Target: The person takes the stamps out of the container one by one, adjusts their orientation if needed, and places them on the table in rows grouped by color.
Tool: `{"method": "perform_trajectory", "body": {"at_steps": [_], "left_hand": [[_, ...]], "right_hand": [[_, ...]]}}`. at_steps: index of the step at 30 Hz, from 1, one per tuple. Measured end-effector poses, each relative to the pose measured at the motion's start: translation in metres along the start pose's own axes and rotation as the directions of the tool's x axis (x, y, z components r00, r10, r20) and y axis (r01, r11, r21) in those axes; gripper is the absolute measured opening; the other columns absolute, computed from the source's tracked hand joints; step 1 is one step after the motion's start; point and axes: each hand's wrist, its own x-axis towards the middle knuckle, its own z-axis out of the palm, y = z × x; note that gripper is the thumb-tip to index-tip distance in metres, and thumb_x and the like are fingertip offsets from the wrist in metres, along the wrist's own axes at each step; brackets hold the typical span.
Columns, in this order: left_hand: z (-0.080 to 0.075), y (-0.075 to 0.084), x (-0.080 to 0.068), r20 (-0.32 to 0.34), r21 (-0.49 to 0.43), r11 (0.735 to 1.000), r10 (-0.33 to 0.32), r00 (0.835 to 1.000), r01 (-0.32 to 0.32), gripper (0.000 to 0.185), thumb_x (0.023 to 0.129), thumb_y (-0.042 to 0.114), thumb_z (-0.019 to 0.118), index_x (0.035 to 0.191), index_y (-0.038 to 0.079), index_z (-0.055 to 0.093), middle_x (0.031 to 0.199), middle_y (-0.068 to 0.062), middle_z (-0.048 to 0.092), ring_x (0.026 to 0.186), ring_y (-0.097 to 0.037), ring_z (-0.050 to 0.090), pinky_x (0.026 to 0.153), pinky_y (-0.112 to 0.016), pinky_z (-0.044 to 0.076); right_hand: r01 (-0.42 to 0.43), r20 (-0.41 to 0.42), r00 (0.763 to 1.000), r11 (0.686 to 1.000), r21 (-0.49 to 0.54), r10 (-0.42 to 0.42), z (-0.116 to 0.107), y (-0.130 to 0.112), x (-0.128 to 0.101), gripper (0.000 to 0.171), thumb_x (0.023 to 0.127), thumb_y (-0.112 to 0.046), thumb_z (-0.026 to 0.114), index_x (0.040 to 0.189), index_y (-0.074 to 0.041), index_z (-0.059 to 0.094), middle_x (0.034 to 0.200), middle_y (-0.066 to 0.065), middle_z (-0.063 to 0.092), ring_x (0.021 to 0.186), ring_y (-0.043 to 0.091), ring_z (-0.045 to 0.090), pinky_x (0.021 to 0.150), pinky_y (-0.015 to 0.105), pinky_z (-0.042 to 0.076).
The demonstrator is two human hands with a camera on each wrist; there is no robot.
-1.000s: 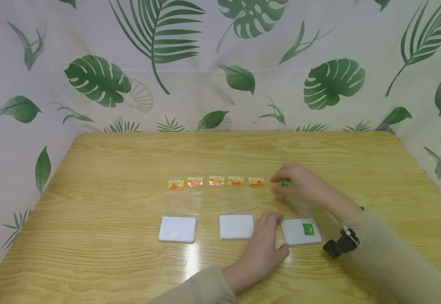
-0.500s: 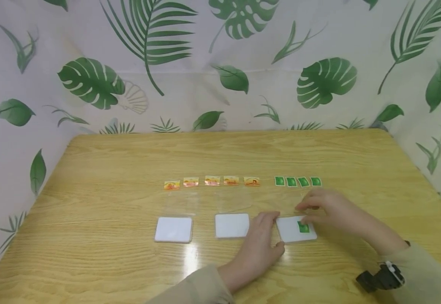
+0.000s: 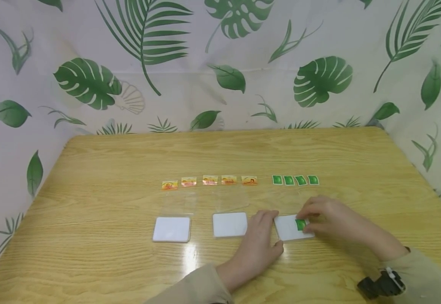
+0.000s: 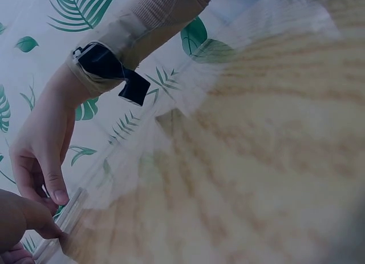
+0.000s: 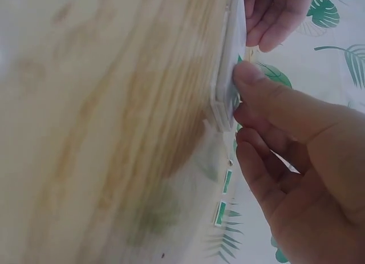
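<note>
In the head view my left hand [image 3: 256, 242] holds the left end of the rightmost white card case [image 3: 287, 228], fingers at its far corner and thumb at its near corner. My right hand [image 3: 330, 219] pinches a small green square sticker [image 3: 300, 225] at its edges, on the right half of that case. In the right wrist view the right thumb [image 5: 251, 76] is right at the face of the case, whose layered edge [image 5: 219, 93] shows. Both hands meet the thin case [image 4: 71, 215] in the left wrist view.
Two more white cases, a middle one [image 3: 229, 224] and a left one [image 3: 171, 229], lie in line. Clear plastic sheets [image 3: 178, 203] lie behind them. Farther back are several orange-yellow stickers [image 3: 210, 180] and several green squares [image 3: 289, 180]. A leaf-patterned cloth [image 3: 190, 76] borders the table.
My right hand has come from the green row down to the green sticker on the right case, uncovering the row. The left hand stays at the case. The head view has shifted slightly.
</note>
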Motion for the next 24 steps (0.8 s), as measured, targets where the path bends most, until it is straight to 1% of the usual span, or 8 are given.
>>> {"method": "perform_trajectory", "body": {"at_steps": [4,9,10,12,14,17,19,24], "left_hand": [[0.000,0.000,0.000,0.006,-0.009,1.000,-0.008,1.000,0.008,0.060,0.076,0.013,0.068,0.129,0.007,0.040,0.125,-0.002,0.043,0.116,-0.014,0.040,0.098,-0.022,0.038],[0.000,0.001,-0.001,0.010,-0.018,1.000,-0.021,1.000,0.021,0.060,0.077,0.013,0.067,0.130,0.007,0.039,0.126,-0.002,0.042,0.117,-0.014,0.039,0.099,-0.022,0.037],[0.000,0.001,-0.001,0.009,-0.019,1.000,-0.021,1.000,0.021,0.060,0.077,0.013,0.067,0.130,0.007,0.040,0.126,-0.002,0.042,0.117,-0.014,0.039,0.099,-0.023,0.038],[0.000,0.001,0.000,0.008,-0.022,1.000,-0.021,1.000,0.021,0.059,0.077,0.013,0.067,0.130,0.007,0.040,0.125,-0.002,0.042,0.117,-0.014,0.039,0.099,-0.023,0.037],[-0.001,0.000,0.000,0.007,-0.021,1.000,-0.018,1.000,0.018,0.059,0.077,0.012,0.067,0.129,0.006,0.040,0.125,-0.002,0.042,0.117,-0.014,0.039,0.098,-0.022,0.037],[-0.001,0.000,0.000,0.007,-0.025,1.000,-0.015,1.000,0.015,0.058,0.077,0.011,0.067,0.129,0.006,0.040,0.125,-0.002,0.042,0.117,-0.014,0.039,0.098,-0.022,0.037],[-0.001,0.000,0.000,0.004,-0.026,1.000,-0.013,1.000,0.013,0.058,0.077,0.011,0.067,0.129,0.005,0.040,0.124,-0.002,0.043,0.117,-0.015,0.039,0.098,-0.022,0.037],[-0.001,0.001,0.000,-0.004,-0.018,1.000,-0.001,1.000,0.001,0.058,0.077,0.010,0.067,0.128,0.005,0.040,0.124,-0.003,0.043,0.116,-0.015,0.040,0.098,-0.022,0.038]], "right_hand": [[0.019,-0.019,1.000,1.000,-0.009,-0.019,0.002,0.001,0.000,0.023,0.069,-0.015,0.077,0.090,-0.018,0.070,0.090,-0.011,0.062,0.083,0.007,0.055,0.069,0.025,0.052],[0.010,-0.005,1.000,1.000,0.006,-0.010,0.002,0.001,0.000,0.020,0.071,-0.014,0.075,0.090,-0.018,0.070,0.091,-0.012,0.061,0.083,0.007,0.055,0.068,0.024,0.052],[-0.002,0.005,1.000,1.000,0.012,0.002,0.000,0.001,0.000,0.020,0.072,-0.014,0.075,0.091,-0.018,0.070,0.091,-0.011,0.061,0.084,0.008,0.056,0.069,0.024,0.052],[-0.058,0.030,0.998,0.998,0.023,0.057,-0.003,0.000,0.001,0.019,0.075,-0.015,0.073,0.093,-0.019,0.069,0.093,-0.012,0.061,0.086,0.008,0.056,0.070,0.025,0.052],[-0.121,0.042,0.992,0.992,0.026,0.120,-0.008,0.001,0.002,0.018,0.077,-0.016,0.071,0.094,-0.020,0.069,0.094,-0.011,0.061,0.089,0.010,0.057,0.073,0.028,0.051],[-0.204,0.026,0.979,0.979,0.011,0.204,-0.016,0.007,0.003,0.018,0.078,-0.017,0.070,0.095,-0.021,0.069,0.096,-0.010,0.061,0.092,0.014,0.057,0.077,0.034,0.050],[-0.223,-0.005,0.975,0.975,-0.012,0.223,-0.021,0.016,0.005,0.017,0.078,-0.016,0.071,0.095,-0.018,0.069,0.095,-0.007,0.061,0.090,0.016,0.057,0.076,0.036,0.050],[-0.245,-0.070,0.968,0.967,-0.066,0.241,-0.031,0.043,0.009,0.019,0.076,-0.013,0.072,0.095,-0.011,0.069,0.089,-0.001,0.063,0.082,0.017,0.058,0.069,0.033,0.050]]}}
